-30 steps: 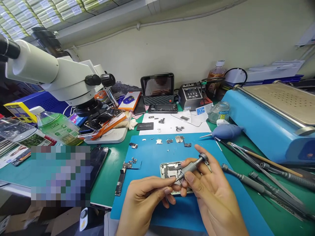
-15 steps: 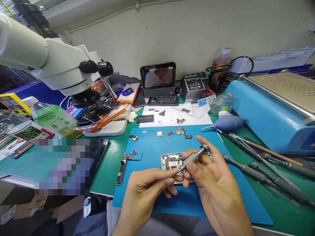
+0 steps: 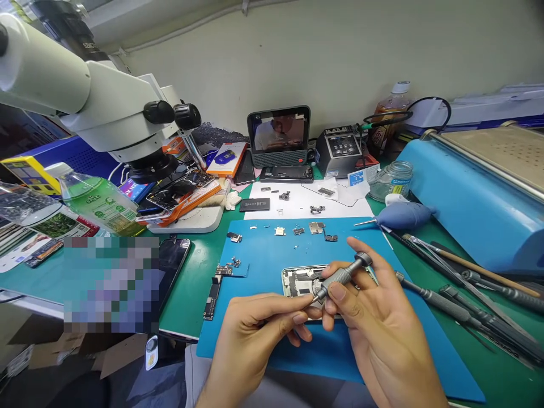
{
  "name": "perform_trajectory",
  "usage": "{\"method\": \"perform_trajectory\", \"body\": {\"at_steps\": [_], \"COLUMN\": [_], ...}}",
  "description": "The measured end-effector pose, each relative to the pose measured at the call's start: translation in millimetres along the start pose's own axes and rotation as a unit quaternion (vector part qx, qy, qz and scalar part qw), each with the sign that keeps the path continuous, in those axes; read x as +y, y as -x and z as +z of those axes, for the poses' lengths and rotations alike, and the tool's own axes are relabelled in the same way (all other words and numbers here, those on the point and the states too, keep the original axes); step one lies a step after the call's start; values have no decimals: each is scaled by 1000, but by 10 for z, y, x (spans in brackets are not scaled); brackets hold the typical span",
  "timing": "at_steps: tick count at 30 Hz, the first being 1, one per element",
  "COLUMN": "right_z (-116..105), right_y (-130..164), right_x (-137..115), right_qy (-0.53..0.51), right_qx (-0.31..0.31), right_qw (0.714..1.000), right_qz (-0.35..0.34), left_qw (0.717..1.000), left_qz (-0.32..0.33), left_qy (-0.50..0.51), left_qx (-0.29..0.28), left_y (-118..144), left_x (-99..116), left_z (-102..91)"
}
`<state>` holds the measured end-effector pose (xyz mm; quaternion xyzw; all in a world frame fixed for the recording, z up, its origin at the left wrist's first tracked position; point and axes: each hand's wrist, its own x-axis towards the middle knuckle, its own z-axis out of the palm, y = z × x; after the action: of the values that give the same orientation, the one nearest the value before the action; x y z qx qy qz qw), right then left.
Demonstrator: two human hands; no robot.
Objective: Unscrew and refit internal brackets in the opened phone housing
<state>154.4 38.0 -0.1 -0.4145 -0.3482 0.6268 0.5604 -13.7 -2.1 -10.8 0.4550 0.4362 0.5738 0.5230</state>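
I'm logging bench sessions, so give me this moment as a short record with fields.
Right hand: holds a grey screwdriver by its knurled handle
Left hand: fingertips at the screwdriver's tip; anything pinched there is unclear
Under the hands: opened phone housing on the blue mat, partly hidden
Beyond the mat: white sheet with small parts
To the left: microscope
To the right: blue air blower

Phone-repair workshop | blue mat (image 3: pixel 263 255): opened phone (image 3: pixel 291 283), bare circuit board (image 3: pixel 211 303) on it | microscope (image 3: pixel 123 122) left of mat | screwdrivers (image 3: pixel 448 306) along mat's right edge
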Motion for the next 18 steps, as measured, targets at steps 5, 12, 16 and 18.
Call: {"method": "perform_trajectory", "body": {"at_steps": [5,12,16,18], "right_z": [-2,32,26,17], "right_y": [3,7,11,14], "right_x": [1,-19,-26,-24], "right_qy": [0,-20,-20,-19], "right_qx": [0,3,-3,-5], "right_qw": [1000,1000,1000,1000], "right_qz": [0,-4,3,7], "left_qw": [1000,1000,1000,1000], "left_qz": [0,-7,-2,-1], "left_qy": [4,-7,-7,-5], "left_qx": [-3,-8,-8,-8], "left_y": [4,14,10,4], "left_x": [12,29,38,41], "left_z": [10,6,14,18]}}
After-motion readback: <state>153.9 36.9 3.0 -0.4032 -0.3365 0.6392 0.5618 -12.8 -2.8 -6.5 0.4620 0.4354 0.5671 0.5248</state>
